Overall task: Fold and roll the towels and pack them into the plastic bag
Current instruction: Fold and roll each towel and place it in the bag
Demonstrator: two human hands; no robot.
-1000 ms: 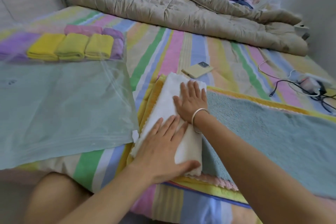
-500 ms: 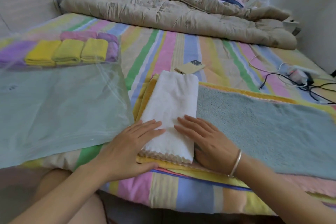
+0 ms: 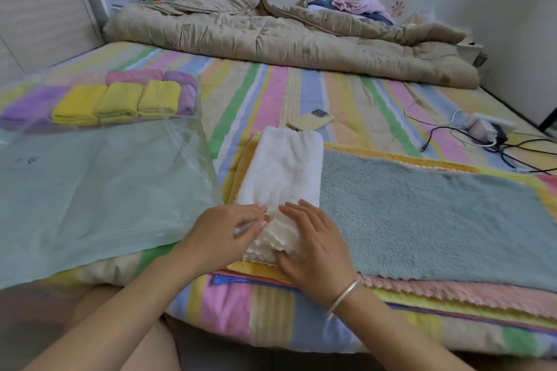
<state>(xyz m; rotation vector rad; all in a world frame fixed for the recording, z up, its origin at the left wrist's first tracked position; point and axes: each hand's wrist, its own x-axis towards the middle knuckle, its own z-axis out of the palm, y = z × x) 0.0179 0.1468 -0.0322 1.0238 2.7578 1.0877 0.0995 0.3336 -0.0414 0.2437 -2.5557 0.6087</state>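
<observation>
A white towel [image 3: 283,172], folded into a long strip, lies on the left end of a stack of flat towels topped by a grey-green towel [image 3: 422,214]. My left hand [image 3: 226,232] and my right hand [image 3: 316,247] both grip the strip's near end, which is lifted and curled up off the stack. My right thumb sits under that edge. To the left lies the clear plastic bag [image 3: 90,184]. Rolled yellow towels [image 3: 117,102] and purple and pink ones fill its far end.
A phone [image 3: 310,121] lies just beyond the white towel. A charger with cables [image 3: 482,132] sits at the right. A beige quilt [image 3: 286,39] is bunched across the far side of the striped bed. My knee is below the bed's near edge.
My hands slid from the towel's middle to its near end a second ago. They have since closed in from either side and lifted that end. The camera tilted up.
</observation>
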